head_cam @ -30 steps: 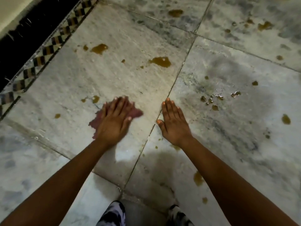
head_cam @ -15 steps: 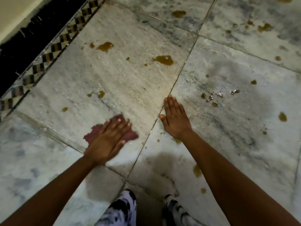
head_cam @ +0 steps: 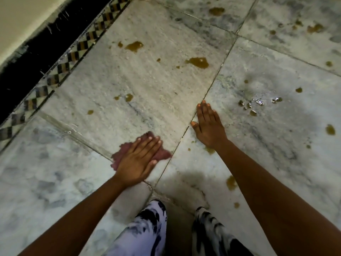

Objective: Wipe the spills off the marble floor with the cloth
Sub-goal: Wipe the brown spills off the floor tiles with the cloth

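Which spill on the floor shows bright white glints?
The cluster of small drops just right of the right hand; the other spills are dull brown, without glints.

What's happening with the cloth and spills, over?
Left hand flat on reddish cloth, pressing it to marble floor. Right hand flat on floor, empty. Brown spills unwiped ahead. Nothing in the way.

Single head view — looks steeply down and forward at marble floor (head_cam: pixel 147 85), close; edges seemingly lens-bent.
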Motion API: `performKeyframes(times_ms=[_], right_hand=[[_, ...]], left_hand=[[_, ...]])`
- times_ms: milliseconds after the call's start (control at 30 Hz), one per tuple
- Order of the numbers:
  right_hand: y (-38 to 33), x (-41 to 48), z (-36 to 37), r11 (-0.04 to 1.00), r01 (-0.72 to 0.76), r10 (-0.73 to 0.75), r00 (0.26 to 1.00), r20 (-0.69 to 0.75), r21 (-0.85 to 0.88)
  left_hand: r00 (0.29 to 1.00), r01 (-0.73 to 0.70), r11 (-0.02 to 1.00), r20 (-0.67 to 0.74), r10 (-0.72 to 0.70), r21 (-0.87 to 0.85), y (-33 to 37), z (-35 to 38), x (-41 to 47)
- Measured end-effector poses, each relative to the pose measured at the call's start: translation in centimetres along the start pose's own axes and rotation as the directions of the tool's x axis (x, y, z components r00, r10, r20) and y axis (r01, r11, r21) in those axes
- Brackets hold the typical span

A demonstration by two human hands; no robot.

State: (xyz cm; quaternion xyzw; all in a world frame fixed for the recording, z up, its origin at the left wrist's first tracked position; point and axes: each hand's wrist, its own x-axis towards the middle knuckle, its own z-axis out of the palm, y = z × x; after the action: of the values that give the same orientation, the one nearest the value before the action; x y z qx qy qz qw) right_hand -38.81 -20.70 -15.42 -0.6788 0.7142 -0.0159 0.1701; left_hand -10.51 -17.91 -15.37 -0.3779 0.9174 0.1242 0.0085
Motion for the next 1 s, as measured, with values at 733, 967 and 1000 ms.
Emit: performKeyframes(times_ms=[733, 967, 1000], right_hand=[[-6.0, 6.3, 1.5, 0.982, 0.183, -0.187, 0.975, -0.116, -0.041], [-6.3, 6.0, 1.5, 0.978, 0.202, -0.206, 0.964, -0.169, -0.044], [-6.3, 6.0, 1.4, 0.979, 0.201, -0.206, 0.964, -0.169, -0.043]], left_hand=[[0.906, 0.410, 0.912, -0.115, -0.407, 0.007, -13.4, -4.4, 13.3], [0.746, 0.629, 0.768, -0.187, -0.640, -0.119, -7.8, -2.3, 10.0], [0.798, 0.569, 0.815, -0.167, -0.579, -0.110, -7.2, -2.4, 10.6]])
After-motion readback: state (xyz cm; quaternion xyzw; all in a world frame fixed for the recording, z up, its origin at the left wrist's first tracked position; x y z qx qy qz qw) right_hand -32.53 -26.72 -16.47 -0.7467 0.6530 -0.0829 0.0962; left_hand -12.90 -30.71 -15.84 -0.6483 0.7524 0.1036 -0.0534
